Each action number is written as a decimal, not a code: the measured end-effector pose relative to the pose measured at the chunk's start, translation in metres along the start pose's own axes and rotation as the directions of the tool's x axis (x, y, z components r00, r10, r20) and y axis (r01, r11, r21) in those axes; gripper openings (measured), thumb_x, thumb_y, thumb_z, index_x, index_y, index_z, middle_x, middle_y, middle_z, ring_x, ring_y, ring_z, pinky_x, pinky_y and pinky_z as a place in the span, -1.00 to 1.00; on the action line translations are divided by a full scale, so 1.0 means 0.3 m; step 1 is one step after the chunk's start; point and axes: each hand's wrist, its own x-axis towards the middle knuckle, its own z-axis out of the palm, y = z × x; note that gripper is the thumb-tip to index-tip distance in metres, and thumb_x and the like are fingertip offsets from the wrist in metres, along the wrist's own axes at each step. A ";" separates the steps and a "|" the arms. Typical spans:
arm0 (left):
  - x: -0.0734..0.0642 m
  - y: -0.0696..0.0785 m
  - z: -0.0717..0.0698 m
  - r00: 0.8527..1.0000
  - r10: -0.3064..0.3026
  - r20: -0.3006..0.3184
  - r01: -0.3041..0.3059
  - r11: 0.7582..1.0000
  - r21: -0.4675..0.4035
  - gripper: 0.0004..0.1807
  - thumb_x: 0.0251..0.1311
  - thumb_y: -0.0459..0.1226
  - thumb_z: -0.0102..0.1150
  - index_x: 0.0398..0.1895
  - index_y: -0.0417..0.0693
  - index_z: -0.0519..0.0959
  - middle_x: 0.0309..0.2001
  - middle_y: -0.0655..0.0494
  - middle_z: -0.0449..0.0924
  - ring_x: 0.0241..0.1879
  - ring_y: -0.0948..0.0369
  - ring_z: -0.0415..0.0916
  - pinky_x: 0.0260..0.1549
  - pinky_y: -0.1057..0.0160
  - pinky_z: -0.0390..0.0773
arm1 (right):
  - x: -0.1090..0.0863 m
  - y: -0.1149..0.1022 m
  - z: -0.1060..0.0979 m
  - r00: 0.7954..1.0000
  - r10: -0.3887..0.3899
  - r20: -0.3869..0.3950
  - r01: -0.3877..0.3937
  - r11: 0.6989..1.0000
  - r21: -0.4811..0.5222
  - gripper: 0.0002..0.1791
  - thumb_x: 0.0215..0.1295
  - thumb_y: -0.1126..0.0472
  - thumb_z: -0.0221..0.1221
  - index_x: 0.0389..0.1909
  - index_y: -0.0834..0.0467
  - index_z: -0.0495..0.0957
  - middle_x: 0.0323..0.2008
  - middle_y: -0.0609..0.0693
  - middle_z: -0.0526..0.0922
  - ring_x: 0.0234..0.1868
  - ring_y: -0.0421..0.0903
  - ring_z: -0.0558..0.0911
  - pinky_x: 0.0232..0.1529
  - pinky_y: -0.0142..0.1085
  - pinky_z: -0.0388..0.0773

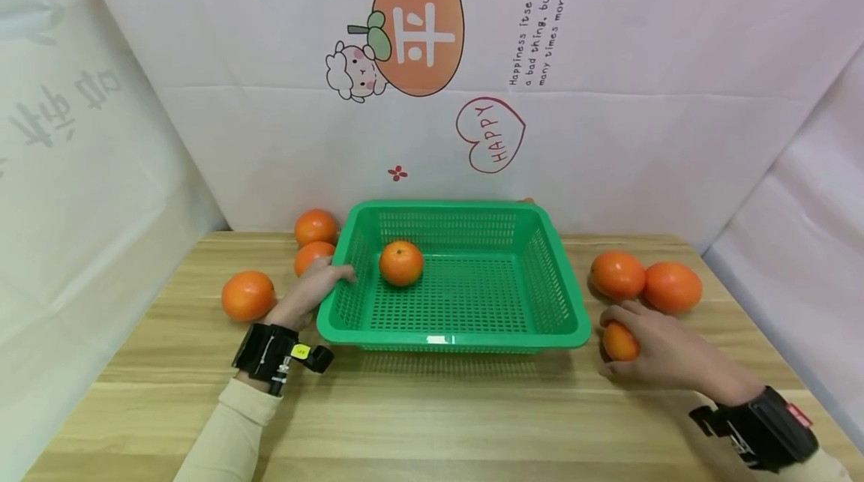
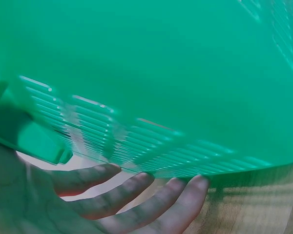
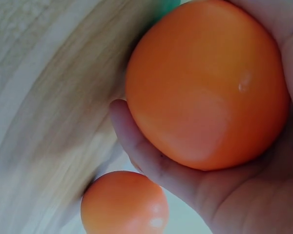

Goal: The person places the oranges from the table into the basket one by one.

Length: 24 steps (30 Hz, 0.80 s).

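Observation:
A green plastic basket [image 1: 442, 341] with slotted walls stands at the middle of the table, with one orange [image 1: 401, 263] inside near its left wall. My left hand [image 1: 313, 291] grips the basket's left rim, thumb over the edge; in the left wrist view its fingers [image 2: 136, 197] lie along the outer slotted wall. To the right of the basket, my right hand [image 1: 658, 347] holds another orange [image 1: 619, 342], fingers and thumb around it. The right wrist view shows this smooth orange [image 3: 207, 87] filling the palm.
Behind my right hand, two oranges, a left one [image 1: 618, 275] and a right one [image 1: 672, 287], sit side by side. Left of the basket lie three more: one at the back [image 1: 315, 228], one beside the rim [image 1: 312, 257], one nearer the front [image 1: 248, 295]. A printed cloth [image 1: 270, 145] hangs behind the wooden table [image 1: 432, 422].

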 end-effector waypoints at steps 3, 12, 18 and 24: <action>0.003 -0.001 -0.001 1.000 0.001 0.007 -0.001 1.000 -0.004 -0.22 0.27 -0.32 -0.06 0.58 -0.39 0.15 0.37 -0.49 0.47 0.21 -0.22 0.66 0.02 0.03 0.79 | -0.011 -0.003 -0.001 1.000 -0.026 -0.003 0.026 1.000 -0.010 -0.38 -0.20 -0.14 0.64 -0.08 -0.16 0.58 0.01 -0.11 0.63 -0.08 -0.18 0.56 -0.20 -0.23 0.57; 0.007 -0.004 -0.003 1.000 0.012 0.002 -0.012 1.000 -0.005 -0.23 0.25 -0.34 -0.05 0.58 -0.39 0.17 0.37 -0.50 0.46 0.18 -0.18 0.68 0.02 0.03 0.79 | -0.025 -0.025 -0.013 0.999 -0.019 0.038 0.020 1.000 -0.007 -0.31 -0.10 -0.31 0.58 0.00 -0.06 0.63 -0.04 -0.15 0.63 -0.14 -0.27 0.57 -0.24 -0.38 0.58; 0.008 -0.005 -0.002 1.000 0.009 -0.001 -0.009 1.000 -0.005 -0.23 0.25 -0.34 -0.05 0.57 -0.40 0.16 0.37 -0.50 0.45 0.16 -0.16 0.69 0.02 0.01 0.79 | -0.024 -0.029 -0.019 0.999 -0.020 0.045 0.020 1.000 -0.001 -0.31 -0.08 -0.31 0.57 0.02 -0.04 0.63 -0.02 -0.13 0.63 -0.14 -0.28 0.58 -0.24 -0.38 0.59; 0.007 -0.003 0.000 1.000 0.011 -0.006 -0.011 1.000 -0.001 -0.23 0.25 -0.34 -0.05 0.56 -0.40 0.18 0.35 -0.50 0.47 0.16 -0.17 0.69 0.01 0.03 0.79 | -0.031 -0.031 -0.019 0.997 -0.078 -0.029 0.077 0.996 -0.033 -0.33 -0.11 -0.22 0.61 0.00 -0.02 0.63 -0.08 -0.17 0.59 -0.23 -0.36 0.52 -0.30 -0.42 0.55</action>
